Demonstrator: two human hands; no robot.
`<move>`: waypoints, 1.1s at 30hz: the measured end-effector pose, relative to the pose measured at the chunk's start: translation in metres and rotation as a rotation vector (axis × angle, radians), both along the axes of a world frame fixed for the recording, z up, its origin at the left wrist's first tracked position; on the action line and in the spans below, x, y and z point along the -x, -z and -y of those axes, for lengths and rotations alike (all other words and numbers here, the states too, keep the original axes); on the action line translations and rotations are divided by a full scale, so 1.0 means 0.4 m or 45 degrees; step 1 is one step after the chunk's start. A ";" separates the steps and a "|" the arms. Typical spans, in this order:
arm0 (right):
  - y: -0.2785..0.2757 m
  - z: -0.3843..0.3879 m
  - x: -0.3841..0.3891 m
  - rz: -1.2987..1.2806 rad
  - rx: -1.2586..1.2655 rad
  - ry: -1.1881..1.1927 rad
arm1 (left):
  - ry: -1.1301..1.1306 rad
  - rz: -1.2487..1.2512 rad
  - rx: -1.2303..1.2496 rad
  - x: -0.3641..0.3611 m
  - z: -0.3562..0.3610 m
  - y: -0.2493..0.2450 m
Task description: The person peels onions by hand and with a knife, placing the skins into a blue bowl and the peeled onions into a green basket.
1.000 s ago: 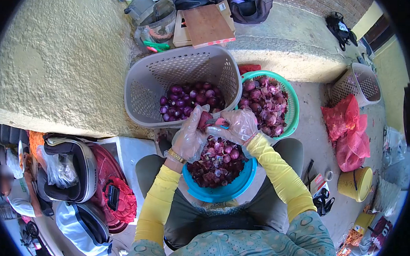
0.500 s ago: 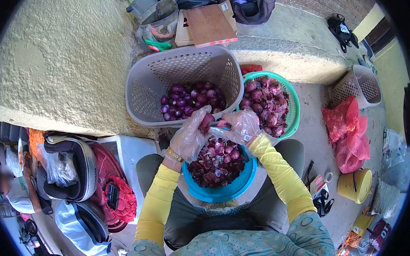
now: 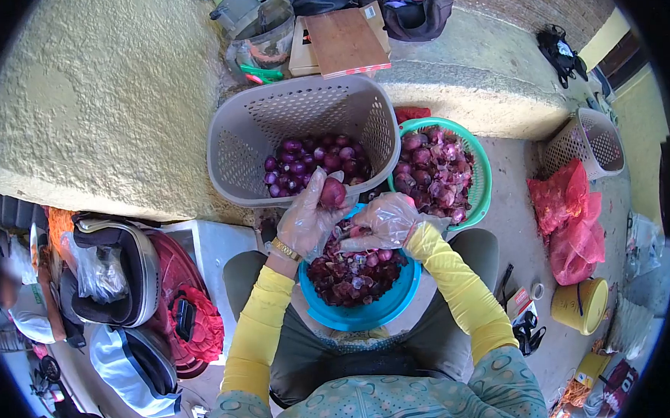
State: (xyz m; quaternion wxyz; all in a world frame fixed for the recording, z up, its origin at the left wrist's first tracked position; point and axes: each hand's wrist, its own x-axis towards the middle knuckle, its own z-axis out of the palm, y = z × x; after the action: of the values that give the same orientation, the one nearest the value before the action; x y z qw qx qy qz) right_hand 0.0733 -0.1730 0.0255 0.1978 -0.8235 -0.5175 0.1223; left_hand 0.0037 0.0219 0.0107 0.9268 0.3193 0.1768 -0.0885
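Observation:
My left hand (image 3: 306,221), in a clear plastic glove, grips a red onion (image 3: 332,193) between thumb and fingers above the near rim of the grey basket (image 3: 228,157). Peeled purple onions (image 3: 303,162) lie inside that basket. My gloved right hand (image 3: 386,220) is closed around a small knife, of which a bit of pink handle (image 3: 409,200) shows; the blade is hard to make out. Below both hands stands a blue basin (image 3: 409,288) with onion skins (image 3: 346,283) and some onions. A green basket (image 3: 486,191) of unpeeled onions and loose skins is to the right.
Cardboard boxes (image 3: 346,40) and a backpack (image 3: 416,11) lie on the ledge ahead. A white box (image 3: 221,251) and a helmet-like black and silver item (image 3: 117,271) are at left. Red mesh bags (image 3: 575,232) and a yellow bucket (image 3: 581,304) stand at right. Another person is at far left.
My right hand has moved slightly down and away from the onion, and the blade no longer shows against it. The onion is now tipped up in my left hand's fingers.

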 end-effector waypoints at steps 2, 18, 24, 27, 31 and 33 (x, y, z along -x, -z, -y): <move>0.007 0.000 0.000 0.012 0.020 -0.059 | -0.004 0.009 -0.024 -0.002 -0.006 0.015; -0.005 -0.005 -0.006 -0.134 -0.503 0.479 | 0.200 -0.001 -0.139 -0.001 0.004 -0.004; -0.004 -0.007 -0.004 -0.178 -0.480 0.506 | 0.192 0.017 -0.260 0.003 0.011 -0.006; -0.009 -0.010 0.002 -0.171 -0.556 0.493 | 0.201 0.024 -0.223 0.002 0.011 0.002; -0.004 0.000 -0.003 -0.265 -0.420 0.495 | 0.188 0.006 -0.212 0.003 0.011 0.000; -0.013 -0.001 -0.002 -0.263 -0.435 0.491 | 0.190 0.021 -0.164 0.002 0.012 0.005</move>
State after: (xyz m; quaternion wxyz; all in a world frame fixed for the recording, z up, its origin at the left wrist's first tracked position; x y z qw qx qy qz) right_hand 0.0742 -0.1726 0.0308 0.4051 -0.8446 -0.3414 0.0769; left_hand 0.0029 0.0171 0.0086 0.8966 0.3913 0.1501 -0.1431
